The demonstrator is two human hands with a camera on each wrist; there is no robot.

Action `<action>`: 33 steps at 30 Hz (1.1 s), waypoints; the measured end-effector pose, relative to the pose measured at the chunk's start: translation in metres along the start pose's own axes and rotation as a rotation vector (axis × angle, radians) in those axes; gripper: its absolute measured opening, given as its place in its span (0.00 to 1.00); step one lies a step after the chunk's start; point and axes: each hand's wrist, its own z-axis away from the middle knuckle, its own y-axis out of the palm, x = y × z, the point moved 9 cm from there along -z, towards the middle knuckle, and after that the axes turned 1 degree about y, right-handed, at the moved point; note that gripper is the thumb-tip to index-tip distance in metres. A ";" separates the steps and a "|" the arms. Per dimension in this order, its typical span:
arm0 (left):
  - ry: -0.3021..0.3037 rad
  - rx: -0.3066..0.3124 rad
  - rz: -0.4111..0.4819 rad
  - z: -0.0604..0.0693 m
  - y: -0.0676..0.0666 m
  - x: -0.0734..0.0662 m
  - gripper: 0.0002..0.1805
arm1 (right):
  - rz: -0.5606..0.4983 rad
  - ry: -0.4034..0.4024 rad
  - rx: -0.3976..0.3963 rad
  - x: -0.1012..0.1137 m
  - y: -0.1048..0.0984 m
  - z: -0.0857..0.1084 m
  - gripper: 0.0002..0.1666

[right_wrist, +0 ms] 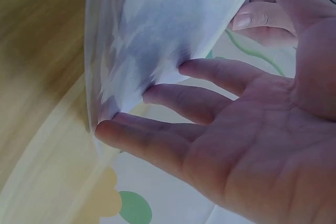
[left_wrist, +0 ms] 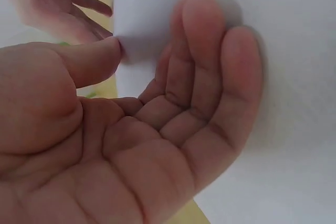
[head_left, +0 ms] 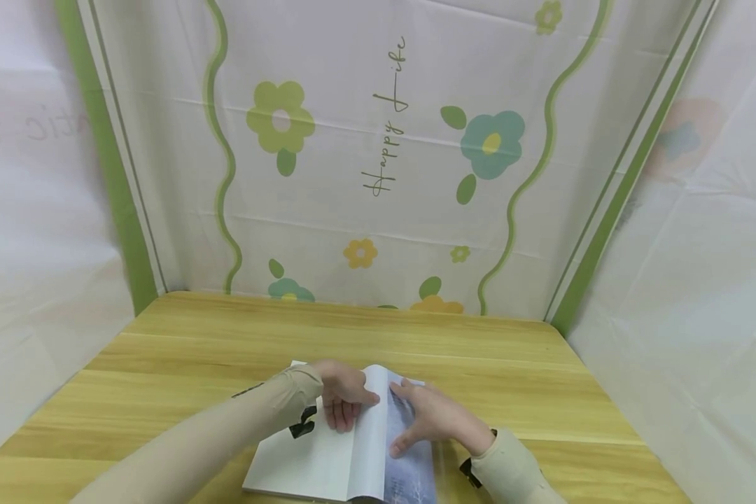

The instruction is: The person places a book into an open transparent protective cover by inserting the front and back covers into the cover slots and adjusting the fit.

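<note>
An open book (head_left: 302, 458) lies at the table's near edge, with a blank white side on the left. Along its middle a white page (head_left: 370, 448) bulges up in a curve. To the right is a bluish-purple printed sheet (head_left: 409, 472) with a clear, shiny edge in the right wrist view. My left hand (head_left: 345, 393) rests over the white side, fingers loosely bent, its thumb touching the curved page. Spread over the printed sheet, my right hand (head_left: 437, 414) touches it with straight fingertips (right_wrist: 113, 129). The book's spine is hidden.
The wooden table (head_left: 510, 378) extends around the book to the back and both sides. A white cloth (head_left: 378, 231) printed with flowers and lettering hangs behind it, and pale cloth walls (head_left: 699, 315) stand at the sides. Dark straps (head_left: 302, 423) show at the wrists.
</note>
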 end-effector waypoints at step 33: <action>0.031 0.020 0.083 -0.003 -0.003 0.007 0.26 | -0.055 0.001 0.019 0.000 -0.003 0.005 0.61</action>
